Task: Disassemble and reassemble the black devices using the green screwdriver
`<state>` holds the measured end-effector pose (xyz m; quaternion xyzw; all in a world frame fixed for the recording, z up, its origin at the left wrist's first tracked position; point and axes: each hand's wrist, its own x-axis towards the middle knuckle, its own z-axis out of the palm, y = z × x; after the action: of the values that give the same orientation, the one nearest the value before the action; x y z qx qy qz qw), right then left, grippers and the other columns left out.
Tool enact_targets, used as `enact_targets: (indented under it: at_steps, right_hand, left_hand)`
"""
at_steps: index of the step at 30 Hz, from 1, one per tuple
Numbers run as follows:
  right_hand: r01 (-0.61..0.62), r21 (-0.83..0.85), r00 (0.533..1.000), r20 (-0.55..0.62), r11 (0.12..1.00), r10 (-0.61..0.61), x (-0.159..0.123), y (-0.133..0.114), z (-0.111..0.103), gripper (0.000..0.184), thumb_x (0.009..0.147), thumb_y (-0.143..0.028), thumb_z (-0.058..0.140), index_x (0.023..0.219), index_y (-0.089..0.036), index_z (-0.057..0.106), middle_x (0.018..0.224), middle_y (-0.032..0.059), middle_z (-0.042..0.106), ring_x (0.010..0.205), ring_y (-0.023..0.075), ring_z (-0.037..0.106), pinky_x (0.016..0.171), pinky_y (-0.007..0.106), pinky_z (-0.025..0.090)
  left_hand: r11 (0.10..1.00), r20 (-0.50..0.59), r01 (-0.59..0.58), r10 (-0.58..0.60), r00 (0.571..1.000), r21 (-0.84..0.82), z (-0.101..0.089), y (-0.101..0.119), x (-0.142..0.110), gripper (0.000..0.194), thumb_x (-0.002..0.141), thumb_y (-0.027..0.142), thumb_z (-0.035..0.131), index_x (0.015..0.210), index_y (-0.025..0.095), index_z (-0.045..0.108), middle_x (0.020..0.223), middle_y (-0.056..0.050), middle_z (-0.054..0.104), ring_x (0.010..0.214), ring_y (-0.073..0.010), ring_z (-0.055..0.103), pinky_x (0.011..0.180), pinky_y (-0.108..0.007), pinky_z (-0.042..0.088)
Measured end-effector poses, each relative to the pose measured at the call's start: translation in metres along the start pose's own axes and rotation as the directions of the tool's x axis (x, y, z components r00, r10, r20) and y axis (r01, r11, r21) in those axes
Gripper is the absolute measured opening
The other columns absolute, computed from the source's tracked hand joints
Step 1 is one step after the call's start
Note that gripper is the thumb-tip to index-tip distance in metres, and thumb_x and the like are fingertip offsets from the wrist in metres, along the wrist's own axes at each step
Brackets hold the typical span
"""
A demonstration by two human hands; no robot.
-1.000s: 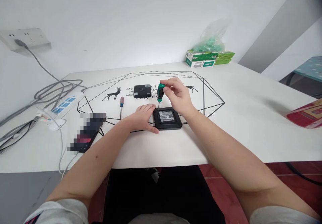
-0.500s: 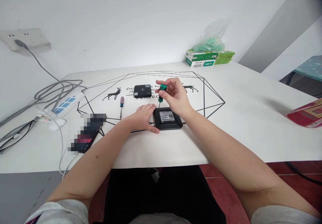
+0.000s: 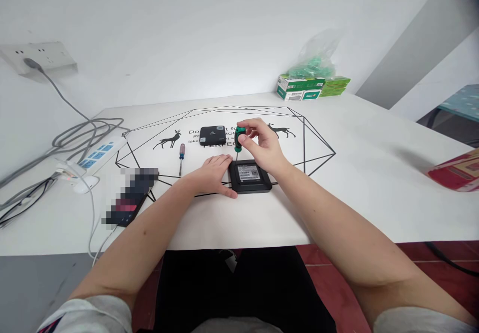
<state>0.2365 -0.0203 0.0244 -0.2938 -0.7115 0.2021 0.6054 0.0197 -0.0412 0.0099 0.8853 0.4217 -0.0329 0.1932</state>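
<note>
My right hand (image 3: 264,146) grips a screwdriver (image 3: 240,138) with a green and black handle, thumb and fingers around the handle. Its thin shaft points down, with the tip at the far left corner of a flat black electronics box (image 3: 254,187). A white printed label faces up from the middle of that box, which lies on the table. Along the box's left side rests my left hand (image 3: 215,176), fingers stretched toward the far corner and thumb spread against the near one.
Beyond my hands lies a second, smaller black box (image 3: 212,135). A red-and-blue-handled screwdriver (image 3: 181,158) is left of it. Farther left are a blurred phone (image 3: 132,198), a power strip (image 3: 99,154) and cables. Green boxes (image 3: 303,83) stand at the back; a red package (image 3: 454,172) sits right.
My right fingers have shifted around the screwdriver handle, the index finger drawing in over its top. The handle leans slightly farther left. My left hand and the black box stay in place.
</note>
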Motion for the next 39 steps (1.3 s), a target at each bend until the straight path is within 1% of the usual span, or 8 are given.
enact_targets:
  at_steps: [5,11,14,19,22,26,30,39]
  right_hand:
    - [-0.002,0.003,1.0,-0.002,1.0,0.002,0.0008,-0.0002,-0.0006,0.041,0.097,-0.066,0.069,0.122,-0.034,0.077,0.101,0.0032,0.071,0.092,0.0214,0.063,0.089,0.044,0.056]
    - [-0.023,0.032,0.999,-0.025,0.999,0.024,0.0024,0.0022,-0.0004,0.038,0.099,-0.066,0.066,0.115,-0.033,0.077,0.109,0.0052,0.071,0.094,0.0215,0.066,0.087,0.044,0.059]
    - [-0.027,0.062,0.999,-0.03,0.998,0.028,0.0024,0.0039,0.001,0.039,0.095,-0.067,0.071,0.112,-0.032,0.073,0.121,0.0062,0.068,0.101,0.0212,0.068,0.087,0.042,0.061]
    - [-0.158,0.237,0.987,0.049,0.959,0.15,0.0003,0.0006,0.0056,0.043,0.09,-0.065,0.079,0.109,-0.032,0.058,0.153,0.0067,0.061,0.108,0.0213,0.074,0.086,0.041,0.066]
    - [-0.179,0.267,0.984,0.053,0.947,0.171,-0.0008,-0.0014,0.0074,0.043,0.089,-0.062,0.081,0.107,-0.032,0.056,0.144,0.0057,0.068,0.101,0.0198,0.076,0.086,0.042,0.067]
    - [-0.133,0.236,0.991,0.016,0.963,0.133,-0.0017,-0.0015,0.0068,0.039,0.089,-0.06,0.082,0.109,-0.031,0.066,0.131,0.0053,0.076,0.094,0.0192,0.074,0.083,0.042,0.066]
    - [-0.089,0.124,0.996,0.009,0.988,0.088,-0.0022,-0.003,0.0036,0.036,0.095,-0.062,0.075,0.116,-0.032,0.075,0.13,0.0049,0.078,0.097,0.0204,0.074,0.084,0.043,0.062]
    - [0.009,-0.014,1.0,0.017,1.0,-0.008,0.0001,-0.0012,-0.0007,0.036,0.1,-0.062,0.067,0.125,-0.039,0.079,0.119,0.004,0.08,0.101,0.0244,0.069,0.09,0.048,0.057]
  left_hand:
    - [1.0,0.009,0.002,-0.002,1.0,0.007,-0.0011,-0.0001,0.0001,0.14,0.074,0.094,0.065,0.175,0.012,0.014,0.184,-0.023,0.013,0.171,-0.0421,0.008,0.136,-0.052,0.011]
    - [1.0,0.0,-0.006,0.006,1.0,0.012,-0.0001,-0.0013,0.0007,0.139,0.073,0.093,0.066,0.175,0.015,0.014,0.184,-0.021,0.015,0.17,-0.0424,0.01,0.136,-0.054,0.011]
    - [1.0,0.001,-0.006,0.006,1.0,0.013,0.0005,-0.0015,0.0007,0.14,0.074,0.094,0.066,0.175,0.014,0.013,0.184,-0.022,0.014,0.17,-0.0427,0.009,0.136,-0.053,0.01]
    - [1.0,0.01,-0.003,0.003,1.0,0.002,0.0009,-0.0024,0.0007,0.14,0.074,0.094,0.066,0.176,0.016,0.01,0.184,-0.021,0.012,0.17,-0.0442,0.008,0.136,-0.054,0.011]
    - [1.0,0.007,-0.003,0.003,1.0,0.008,0.0007,-0.0024,0.001,0.14,0.074,0.094,0.066,0.176,0.015,0.011,0.184,-0.022,0.013,0.17,-0.0433,0.009,0.136,-0.054,0.011]
    - [1.0,0.002,-0.004,0.004,1.0,0.001,-0.0005,-0.0011,0.0006,0.14,0.074,0.093,0.067,0.176,0.016,0.011,0.184,-0.021,0.014,0.17,-0.0439,0.009,0.136,-0.054,0.012]
    - [1.0,0.006,-0.006,0.006,1.0,-0.003,-0.0009,-0.0006,0.0003,0.139,0.074,0.095,0.065,0.176,0.018,0.009,0.184,-0.021,0.013,0.17,-0.0451,0.008,0.135,-0.055,0.013]
    - [1.0,0.003,-0.01,0.01,1.0,0.006,0.0004,-0.0027,0.0013,0.14,0.074,0.096,0.065,0.177,0.017,0.011,0.185,-0.021,0.012,0.171,-0.0426,0.008,0.136,-0.055,0.011]
